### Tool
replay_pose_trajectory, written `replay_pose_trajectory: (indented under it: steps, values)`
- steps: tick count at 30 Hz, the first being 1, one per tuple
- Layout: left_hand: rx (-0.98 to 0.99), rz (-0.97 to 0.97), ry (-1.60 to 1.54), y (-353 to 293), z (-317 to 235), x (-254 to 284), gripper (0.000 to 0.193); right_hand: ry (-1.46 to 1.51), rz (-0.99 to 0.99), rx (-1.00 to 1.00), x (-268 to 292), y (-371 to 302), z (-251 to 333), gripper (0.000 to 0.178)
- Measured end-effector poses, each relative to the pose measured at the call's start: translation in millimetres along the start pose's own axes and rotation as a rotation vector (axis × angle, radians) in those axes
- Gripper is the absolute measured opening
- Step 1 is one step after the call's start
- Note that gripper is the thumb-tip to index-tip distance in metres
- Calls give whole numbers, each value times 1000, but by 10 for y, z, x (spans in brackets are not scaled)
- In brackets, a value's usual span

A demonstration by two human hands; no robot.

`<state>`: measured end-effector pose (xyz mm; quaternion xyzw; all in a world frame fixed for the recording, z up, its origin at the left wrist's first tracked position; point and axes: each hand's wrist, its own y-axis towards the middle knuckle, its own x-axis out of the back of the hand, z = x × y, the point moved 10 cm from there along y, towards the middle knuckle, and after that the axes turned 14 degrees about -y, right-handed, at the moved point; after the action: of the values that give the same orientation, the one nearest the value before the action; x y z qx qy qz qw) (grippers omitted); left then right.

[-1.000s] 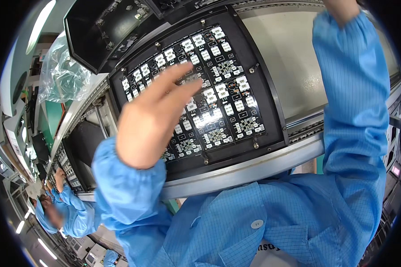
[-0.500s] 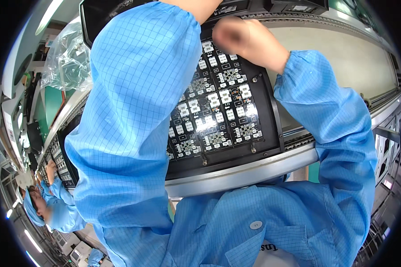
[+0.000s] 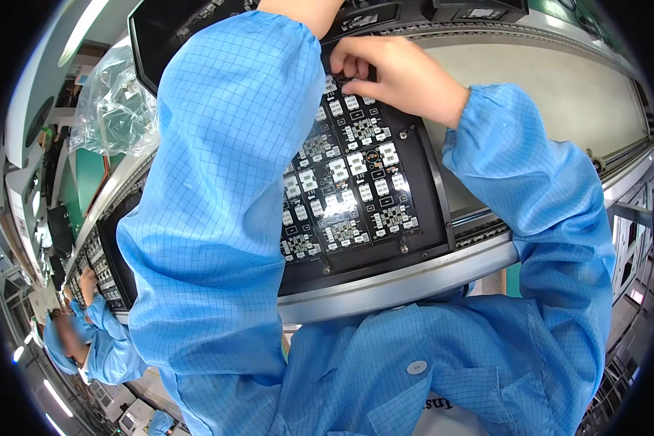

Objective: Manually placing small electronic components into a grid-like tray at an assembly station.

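Table: pale top (image 3: 538,109), to the right of your right fingers (image 3: 360,48).
Board panel: black circuit boards with white parts (image 3: 370,185), in a black fixture (image 3: 432,211) beneath and nearer you than those fingers.
Right fingers: curled, thumb a little apart, at the panel's far edge; contact or any small item held, cannot tell.
Left fingers: out of frame; grip cannot tell.
Room, left of your right fingers: black bin (image 3: 152,47), clear bag (image 3: 116,109), co-worker (image 3: 109,349).
Edges: metal rail (image 3: 400,280) on your near side; your left sleeve (image 3: 225,145) crowds the left.
Open room: rightward, over the table.

Right hand (image 3: 403,73) now over the circuit panel's (image 3: 352,171) far edge, contact unclear.
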<state>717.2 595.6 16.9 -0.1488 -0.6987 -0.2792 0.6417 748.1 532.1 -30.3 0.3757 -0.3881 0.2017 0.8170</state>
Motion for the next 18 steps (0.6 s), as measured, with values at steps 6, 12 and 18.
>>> replay_pose_trajectory:
  steps: [6,12,18]
  values:
    - [178,-21,-61,-11,197,18,14,242,-305,-202,1082,164,-98,8]
    - [188,-104,-149,43,64,234,12,72,-396,-385,1701,86,-1188,9]
    - [170,-326,-621,-302,389,338,17,-351,419,-359,406,507,-1395,21]
